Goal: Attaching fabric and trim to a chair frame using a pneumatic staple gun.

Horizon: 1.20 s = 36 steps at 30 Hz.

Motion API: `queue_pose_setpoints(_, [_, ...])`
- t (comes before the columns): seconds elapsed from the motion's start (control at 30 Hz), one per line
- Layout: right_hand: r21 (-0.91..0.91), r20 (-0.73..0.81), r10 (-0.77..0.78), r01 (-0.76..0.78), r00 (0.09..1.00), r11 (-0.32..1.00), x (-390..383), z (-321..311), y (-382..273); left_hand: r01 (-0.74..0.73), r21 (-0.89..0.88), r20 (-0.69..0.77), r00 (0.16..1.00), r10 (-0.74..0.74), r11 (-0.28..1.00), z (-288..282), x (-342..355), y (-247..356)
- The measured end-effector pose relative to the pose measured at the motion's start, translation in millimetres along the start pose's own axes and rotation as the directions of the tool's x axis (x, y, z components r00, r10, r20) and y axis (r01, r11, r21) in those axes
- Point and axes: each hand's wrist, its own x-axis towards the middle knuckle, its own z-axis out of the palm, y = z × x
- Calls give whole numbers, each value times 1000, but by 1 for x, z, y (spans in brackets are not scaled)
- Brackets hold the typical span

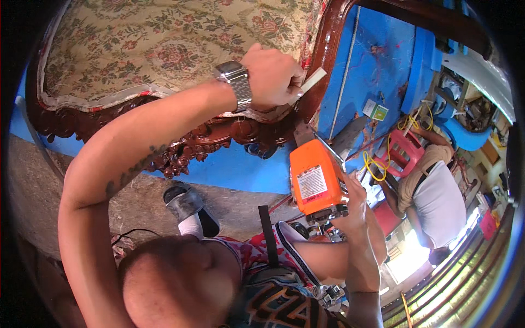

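My left hand [270, 76], with a metal watch at its wrist, pinches a flat cream strip [313, 80] over the inner edge of a glossy dark-brown carved wooden frame [240, 131]. Floral fabric [180, 54] with a ragged border lies inside this frame. In my right hand [353, 199] is an orange staple gun [310, 169] with a white label on its body. Its metal nose points at the frame's corner, just below my left hand; whether it touches the wood I cannot tell.
Blue sheeting [372, 49] lies under and beside the frame. A small green-and-white box [375, 110] and a yellow cord [377, 164] are at the right. Beyond sits a person in a light shirt [437, 202], near a red plastic stool [402, 150]. A slipper-clad foot [186, 205] rests near the frame.
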Motion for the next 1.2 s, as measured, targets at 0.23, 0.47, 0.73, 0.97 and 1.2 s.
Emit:
queue_pose_setpoints(0.23, [21,108,-6,3,994,1000,18,-7,11,-114,-14,-116,987,111,993,17,-3,-21])
queue_pose_setpoints(0.47, [-133,190,-28,54,981,990,46,-19,9,-172,-14,-163,972,168,985,19,-4,-23])
queue_pose_setpoints(0.73, [-167,265,-37,84,964,982,56,-19,9,-220,86,-233,944,234,972,22,-7,-25])
queue_pose_setpoints(0.97, [-192,267,-57,111,962,975,65,-20,6,-107,55,58,993,104,993,0,4,-24])
queue_pose_setpoints(1.2, [-231,306,-4,78,952,970,75,-26,-4,-38,194,131,991,13,980,2,7,-12])
